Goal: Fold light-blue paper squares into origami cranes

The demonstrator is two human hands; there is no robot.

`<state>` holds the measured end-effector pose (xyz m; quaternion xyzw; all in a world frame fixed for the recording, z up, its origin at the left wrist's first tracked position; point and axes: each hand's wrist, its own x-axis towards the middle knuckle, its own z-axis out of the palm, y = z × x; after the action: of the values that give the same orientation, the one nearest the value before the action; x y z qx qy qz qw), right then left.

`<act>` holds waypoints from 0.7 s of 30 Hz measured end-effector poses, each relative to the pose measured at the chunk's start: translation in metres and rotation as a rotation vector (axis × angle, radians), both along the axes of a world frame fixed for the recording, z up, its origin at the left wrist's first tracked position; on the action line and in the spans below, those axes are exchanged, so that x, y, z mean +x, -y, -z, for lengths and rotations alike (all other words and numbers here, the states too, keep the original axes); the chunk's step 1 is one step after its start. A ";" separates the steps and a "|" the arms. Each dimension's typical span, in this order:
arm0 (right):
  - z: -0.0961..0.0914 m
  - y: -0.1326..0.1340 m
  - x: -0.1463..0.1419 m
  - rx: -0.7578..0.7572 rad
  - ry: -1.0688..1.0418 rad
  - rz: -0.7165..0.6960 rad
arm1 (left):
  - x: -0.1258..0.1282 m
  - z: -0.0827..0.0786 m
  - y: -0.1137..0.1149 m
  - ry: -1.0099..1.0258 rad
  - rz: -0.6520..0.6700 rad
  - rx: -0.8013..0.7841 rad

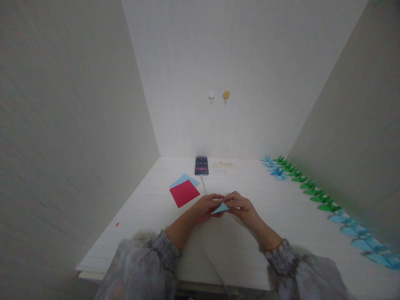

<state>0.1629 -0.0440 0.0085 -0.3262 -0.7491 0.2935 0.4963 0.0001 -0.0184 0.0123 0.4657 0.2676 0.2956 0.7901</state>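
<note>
A small folded piece of light blue paper (221, 208) is held above the white table (150, 216) between both hands. My left hand (206, 206) pinches its left side with the fingers curled. My right hand (242, 206) pinches its right side, fingertips meeting those of the left hand. Most of the paper is hidden by the fingers.
A red paper square (184, 193) lies on a light blue sheet (184, 180) left of the hands. A phone (201, 165) with a white cable (204, 185) stands near the back wall. Rows of green folded cranes (308, 185) and blue ones (362, 233) line the right wall. Two hooks (218, 96) hang on the back wall.
</note>
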 end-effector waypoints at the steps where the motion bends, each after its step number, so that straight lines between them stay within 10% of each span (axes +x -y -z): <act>1: -0.001 0.000 0.000 0.013 0.025 -0.007 | 0.000 0.000 0.000 0.020 -0.026 0.004; 13: 0.003 -0.004 0.005 -0.218 -0.122 0.238 | 0.003 0.003 -0.007 -0.039 -0.349 0.152; 21: 0.012 -0.013 -0.009 -0.461 -0.389 0.080 | 0.006 0.010 -0.008 -0.082 -0.279 0.243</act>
<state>0.1544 -0.0315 -0.0037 -0.3972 -0.5403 0.4930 0.5543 0.0063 -0.0103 0.0024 0.5276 0.3240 0.4129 0.6679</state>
